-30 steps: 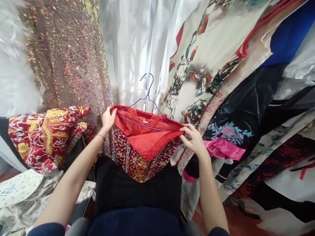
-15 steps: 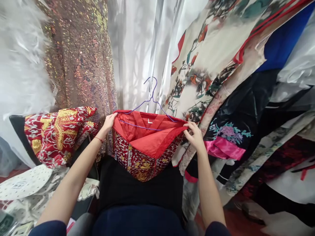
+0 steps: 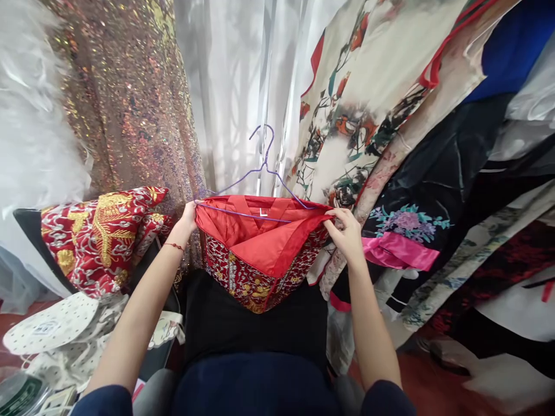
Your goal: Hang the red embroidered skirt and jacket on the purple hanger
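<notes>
1. Sagging could spoil the big red outfit [image 3: 255, 248], spread between both hands over the black lap [image 3: 255, 332], if one side slips.
2. The thin purple hanger [image 3: 266, 164] could slide out, because its left end sits high by the edge.
3. Left hand [image 3: 186, 221] and right hand [image 3: 351, 238] reach forward, wide apart.
4. Both hands' fingers pinch the top edge.

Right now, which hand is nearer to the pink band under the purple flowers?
The right hand, just left of the pink band; the left hand is farther off, across the red garment.
</notes>
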Action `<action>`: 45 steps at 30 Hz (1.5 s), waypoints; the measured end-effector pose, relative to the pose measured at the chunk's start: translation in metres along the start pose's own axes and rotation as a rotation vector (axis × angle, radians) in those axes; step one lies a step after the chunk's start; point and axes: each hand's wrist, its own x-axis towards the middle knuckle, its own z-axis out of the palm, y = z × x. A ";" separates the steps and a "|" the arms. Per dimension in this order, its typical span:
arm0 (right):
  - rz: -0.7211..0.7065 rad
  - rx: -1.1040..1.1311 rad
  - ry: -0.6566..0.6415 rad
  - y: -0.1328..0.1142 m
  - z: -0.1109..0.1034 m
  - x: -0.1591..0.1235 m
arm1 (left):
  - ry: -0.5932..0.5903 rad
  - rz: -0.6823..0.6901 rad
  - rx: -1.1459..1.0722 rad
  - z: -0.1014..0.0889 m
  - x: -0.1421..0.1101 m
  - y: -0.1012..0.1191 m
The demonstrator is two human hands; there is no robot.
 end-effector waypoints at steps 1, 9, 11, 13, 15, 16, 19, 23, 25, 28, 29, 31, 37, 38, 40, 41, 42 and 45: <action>0.028 0.021 -0.004 0.001 0.000 -0.002 | -0.039 -0.018 0.016 0.000 -0.002 -0.003; 0.208 0.184 -0.057 0.021 -0.014 -0.029 | -0.258 0.004 0.206 -0.004 -0.028 -0.002; 0.236 0.242 -0.110 0.021 -0.020 -0.036 | -0.312 -0.029 0.267 -0.013 -0.034 0.007; 0.277 0.299 -0.172 0.017 -0.024 -0.043 | -0.392 -0.078 0.351 -0.020 -0.041 0.018; 0.306 0.319 -0.233 0.010 -0.025 -0.050 | -0.555 -0.094 0.521 -0.020 -0.053 0.030; 0.306 0.304 -0.267 0.005 -0.024 -0.053 | -0.657 -0.078 0.635 -0.016 -0.063 0.036; 0.273 0.229 -0.361 -0.012 -0.013 -0.064 | -0.844 0.085 0.917 0.015 -0.104 0.047; 0.224 0.121 -0.408 -0.045 0.010 -0.085 | -0.802 0.390 1.013 0.079 -0.180 0.040; 0.220 0.101 -0.390 -0.060 0.020 -0.096 | -0.741 0.438 1.104 0.106 -0.211 0.027; 0.222 0.124 -0.365 -0.071 0.026 -0.105 | -0.682 0.400 1.211 0.130 -0.233 0.003; 0.220 0.126 -0.365 -0.072 0.026 -0.107 | -0.662 0.362 1.244 0.132 -0.231 -0.005; 0.218 0.128 -0.369 -0.071 0.024 -0.108 | -0.623 0.272 1.296 0.129 -0.219 -0.020; 0.208 0.185 -0.479 -0.073 0.028 -0.115 | -0.630 0.065 1.355 0.082 -0.160 -0.044; 0.189 0.199 -0.512 -0.077 0.031 -0.118 | -0.636 0.058 1.352 0.074 -0.154 -0.046; 0.143 0.236 -0.575 -0.087 0.036 -0.124 | -0.647 0.074 1.337 0.060 -0.147 -0.044; 0.124 0.262 -0.598 -0.092 0.038 -0.127 | -0.652 0.092 1.326 0.055 -0.145 -0.042; 0.111 0.294 -0.614 -0.098 0.038 -0.131 | -0.654 0.116 1.314 0.052 -0.145 -0.038; 0.075 0.383 -0.623 -0.114 0.033 -0.139 | -0.613 0.191 1.285 0.047 -0.150 -0.020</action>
